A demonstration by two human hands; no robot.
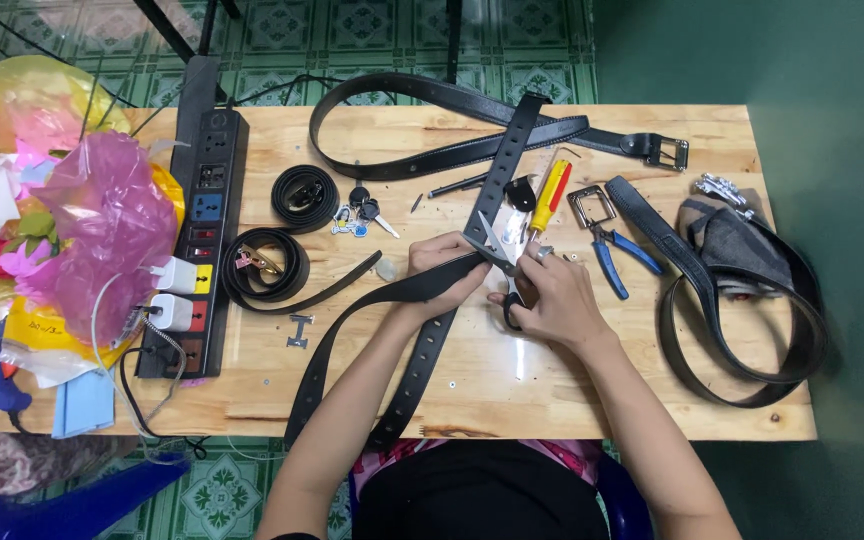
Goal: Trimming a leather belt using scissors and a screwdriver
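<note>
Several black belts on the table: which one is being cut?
The punched belt at the table's centre, pinched by the left hand while scissors in the right hand bite its end. The coiled belts lie untouched.

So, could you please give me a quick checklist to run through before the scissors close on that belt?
1. Left hand holds the black belt flat: ok.
2. Right hand grips the scissors: ok.
3. Blades open at the belt's end: ok.
4. Left fingers clear of the blades: cannot tell.
5. Screwdriver and pliers lie clear of the cut: ok.
</note>
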